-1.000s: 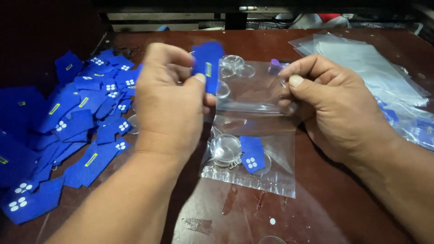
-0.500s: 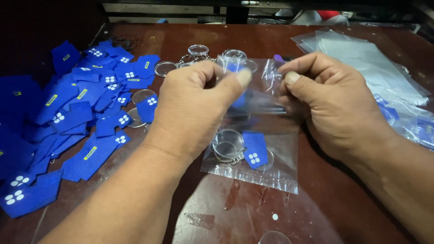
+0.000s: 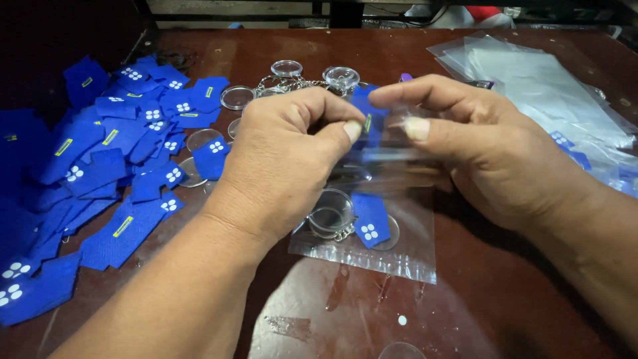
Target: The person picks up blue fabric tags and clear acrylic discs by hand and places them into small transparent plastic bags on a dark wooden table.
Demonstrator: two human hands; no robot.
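Pinching the mouth of a clear plastic bag (image 3: 392, 229) from both sides, the left hand (image 3: 292, 159) and the right hand (image 3: 492, 153) hold it just above the dark red tabletop (image 3: 505, 312); both sets of fingers are clenched on the bag's top edge. Inside the bag lie a blue fabric tag (image 3: 369, 219) and a clear round keychain case (image 3: 330, 214). Left of the bag spreads a heap of blue tags (image 3: 113, 153); beyond it sit more clear cases (image 3: 287, 68), and to its right a stack of empty bags (image 3: 538, 73).

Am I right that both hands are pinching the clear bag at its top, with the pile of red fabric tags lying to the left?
Not quite: the head view shows the fabric tags are blue, not red. The rest holds: left hand and right hand pinch the clear bag at its top.
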